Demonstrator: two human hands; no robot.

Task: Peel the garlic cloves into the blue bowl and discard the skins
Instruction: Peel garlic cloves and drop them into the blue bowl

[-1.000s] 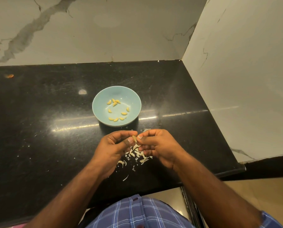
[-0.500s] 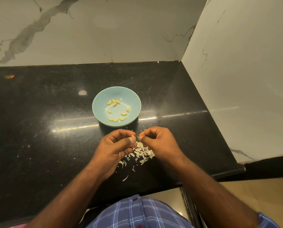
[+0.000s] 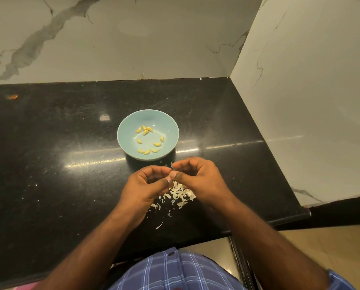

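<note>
Polished black stone surface [image 3: 59,164], marble walls behind. I log: round pale blue bowl [image 3: 123,130] holding yellow peeled garlic cloves [image 3: 146,132]; papery white skins [image 3: 180,193] heaped beneath left hand [image 3: 142,186] and right hand [image 3: 200,181], fingers curled, tips meeting; what they pinch, I cannot tell.

The black counter [image 3: 49,164] lies bare across the left half of the frame, and a broad strip at its upper edge runs open along the marble back wall [image 3: 133,38]. The blue bowl [image 3: 124,130] sits at centre, just above the left hand [image 3: 145,185] and right hand [image 3: 198,181], which meet fingertip to fingertip. Below them, a scatter of skins [image 3: 181,193] covers the counter. The side wall [image 3: 300,101] closes off the right.
</note>
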